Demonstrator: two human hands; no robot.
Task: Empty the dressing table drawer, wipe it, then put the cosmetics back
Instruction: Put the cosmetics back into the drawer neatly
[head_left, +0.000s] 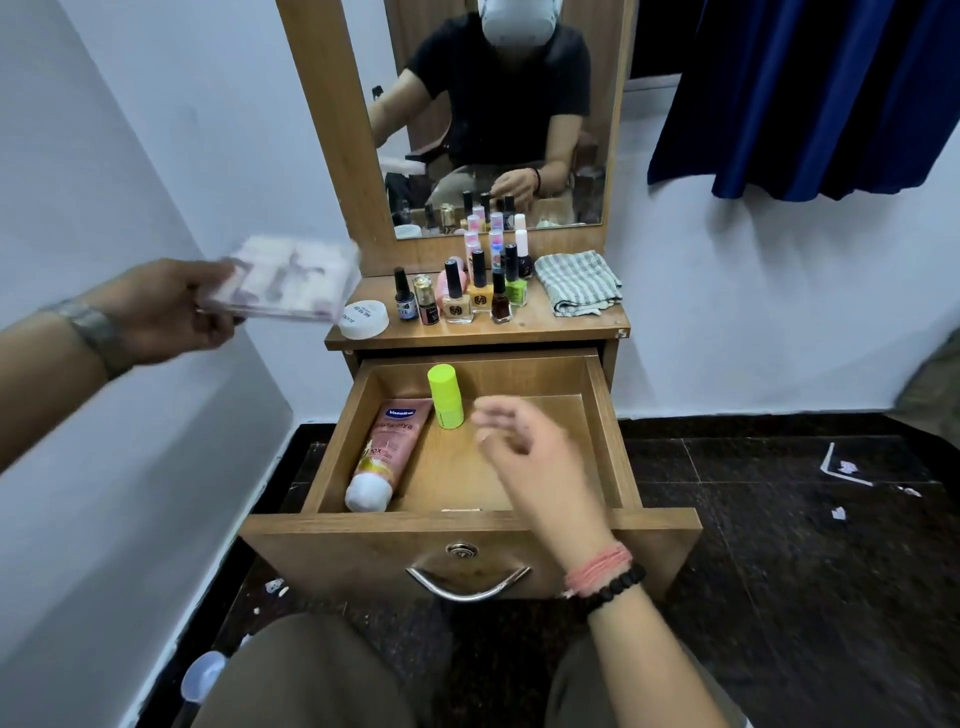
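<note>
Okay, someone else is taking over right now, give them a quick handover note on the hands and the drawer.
Left hand: holds a flat clear case, blurred, left of the tabletop.
Right hand: open, empty, over the drawer.
In the drawer: pink tube, green bottle.
On top: nail polishes, white jar, checked cloth.
Done: most items out.
Left: remove those two, wipe, refill.

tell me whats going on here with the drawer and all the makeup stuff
A person sits at a dressing table with the drawer pulled open. The left hand holds a flat clear case off to the side of the tabletop. The right hand hovers, empty, over the drawer. A pink tube and a green bottle lie inside. Nail polish bottles and a folded cloth sit on top.
</note>
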